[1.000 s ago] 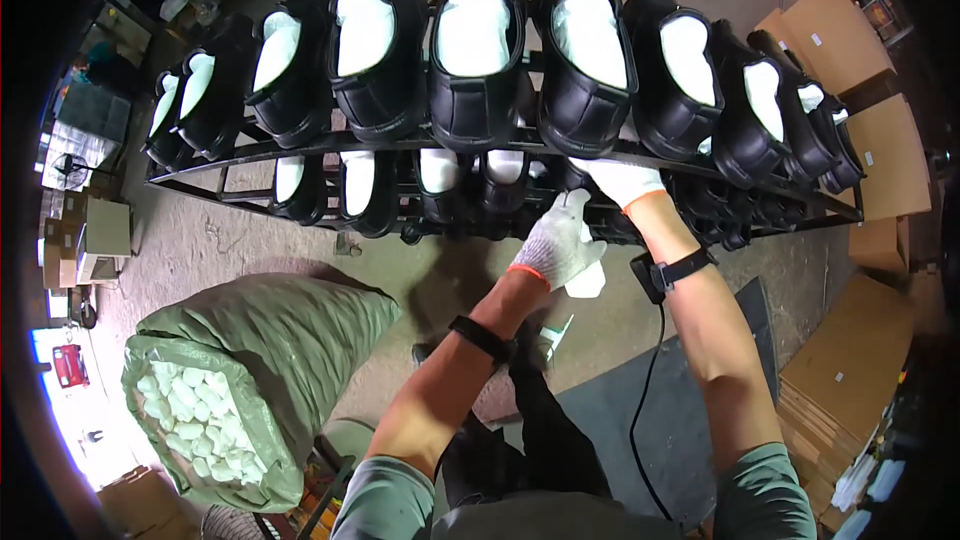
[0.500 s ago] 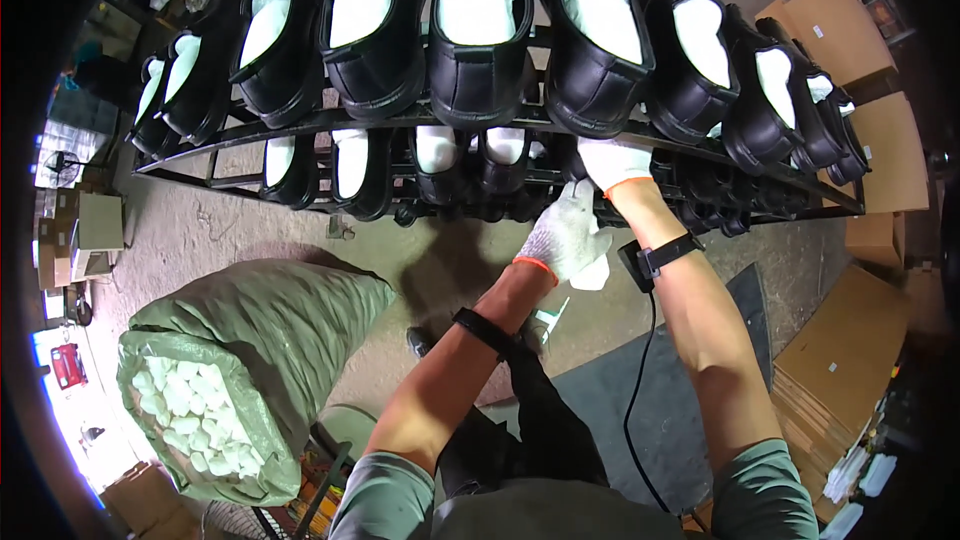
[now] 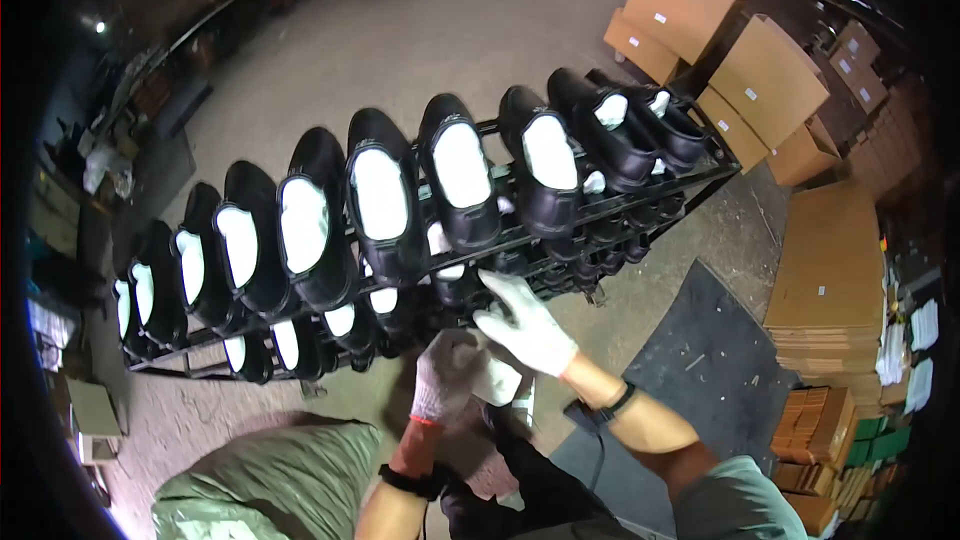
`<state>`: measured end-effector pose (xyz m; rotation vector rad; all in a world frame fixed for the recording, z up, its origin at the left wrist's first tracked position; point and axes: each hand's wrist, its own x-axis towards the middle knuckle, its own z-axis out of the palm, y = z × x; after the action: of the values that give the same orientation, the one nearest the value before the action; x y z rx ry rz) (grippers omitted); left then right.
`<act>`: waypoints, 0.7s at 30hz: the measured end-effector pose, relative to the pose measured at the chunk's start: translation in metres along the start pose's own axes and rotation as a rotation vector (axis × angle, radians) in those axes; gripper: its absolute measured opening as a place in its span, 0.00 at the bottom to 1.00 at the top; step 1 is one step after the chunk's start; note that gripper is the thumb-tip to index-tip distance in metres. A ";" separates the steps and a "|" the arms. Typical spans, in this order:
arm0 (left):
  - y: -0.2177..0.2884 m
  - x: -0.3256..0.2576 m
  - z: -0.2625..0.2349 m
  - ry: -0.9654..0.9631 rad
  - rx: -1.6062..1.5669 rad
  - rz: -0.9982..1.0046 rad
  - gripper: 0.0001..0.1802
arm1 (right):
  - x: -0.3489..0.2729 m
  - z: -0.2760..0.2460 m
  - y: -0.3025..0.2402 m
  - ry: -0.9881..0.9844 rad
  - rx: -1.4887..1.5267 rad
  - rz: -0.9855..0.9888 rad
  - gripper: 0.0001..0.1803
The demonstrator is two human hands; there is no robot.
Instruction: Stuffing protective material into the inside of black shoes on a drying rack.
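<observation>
My left hand (image 3: 445, 375), in a white knitted glove with an orange cuff, is closed on a white wad of stuffing (image 3: 497, 382) in front of the rack's lower shelf. Just right of it and a little higher, my right hand (image 3: 528, 328), gloved too, has its fingers stretched out and the thumb apart, with nothing seen in it. Its fingertips are close to a black shoe (image 3: 455, 292) on the lower shelf. Black shoes (image 3: 385, 255) stand in a row on the top shelf, white stuffing (image 3: 380, 195) showing in their openings. The left fingertips are partly hidden.
A black metal rack (image 3: 620, 202) runs across in front of me. At lower left lies a big green sack (image 3: 270, 470). Cardboard boxes (image 3: 765, 90) and a stack of flat cardboard (image 3: 825, 280) stand at right, beside a dark floor mat (image 3: 690, 370).
The view has swung, so the rack sits lower and slanted. My right hand has come out from under the top shelf and opened. The left still holds the white wad.
</observation>
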<state>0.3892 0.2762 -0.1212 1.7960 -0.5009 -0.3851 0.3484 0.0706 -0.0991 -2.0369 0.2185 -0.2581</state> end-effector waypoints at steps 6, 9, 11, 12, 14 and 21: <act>0.081 0.011 0.085 -0.006 -0.147 0.164 0.16 | -0.116 -0.095 -0.059 0.080 0.598 0.098 0.56; 0.112 0.013 0.127 0.061 0.192 0.561 0.21 | -0.119 -0.131 -0.080 0.331 0.208 0.069 0.51; 0.126 0.017 0.145 -0.012 -0.043 0.293 0.19 | -0.113 -0.149 -0.106 0.371 -0.016 0.027 0.55; 0.158 0.024 0.146 -0.118 -0.637 -0.090 0.20 | -0.113 -0.155 -0.107 0.421 -0.060 0.017 0.54; 0.176 0.022 0.143 -0.188 -0.511 0.057 0.25 | -0.111 -0.162 -0.111 0.493 -0.145 -0.054 0.51; 0.212 0.048 0.159 -0.264 -0.757 -0.194 0.25 | -0.012 -0.259 -0.124 0.790 -0.053 -0.308 0.35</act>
<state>0.3210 0.0706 0.0391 1.0613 -0.2990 -0.8306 0.2707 -0.0890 0.1263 -1.9210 0.3940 -1.2596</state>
